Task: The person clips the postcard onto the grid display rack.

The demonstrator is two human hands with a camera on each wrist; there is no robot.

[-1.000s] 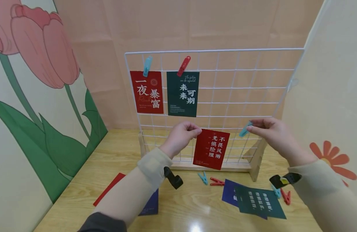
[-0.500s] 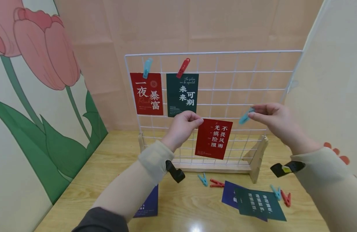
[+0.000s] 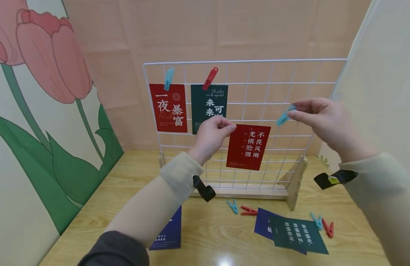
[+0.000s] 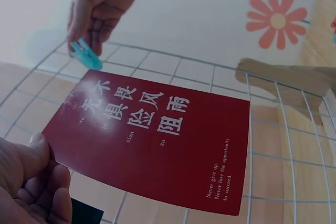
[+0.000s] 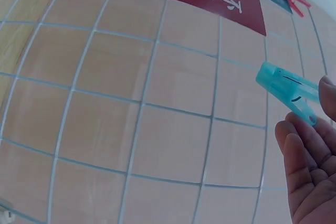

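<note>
My left hand (image 3: 214,137) pinches a red card (image 3: 248,147) with white characters by its upper left corner, in front of the white wire grid (image 3: 258,83). To its right, my right hand (image 3: 328,123) holds a light blue clothespin (image 3: 285,115) between thumb and fingers, tip pointing toward the card. The right wrist view shows this clothespin (image 5: 287,90) apart from the card's edge. On the grid hang another red card (image 3: 169,114) under a blue clothespin (image 3: 169,78) and a dark green card (image 3: 208,98) under a red clothespin (image 3: 210,78). My left hand covers the green card's lower part.
The grid stands in a wooden base (image 3: 248,193). On the table (image 3: 208,229) lie a blue clothespin (image 3: 233,206), a red clothespin (image 3: 249,210), overlapping blue and green cards (image 3: 299,234), and another clothespin pair (image 3: 328,228) at right. A blue card (image 3: 169,232) is partly under my left arm.
Both hands have risen: the left lifts the red card up along the grid, over the green card's lower edge, and the right raises the blue clothespin.
</note>
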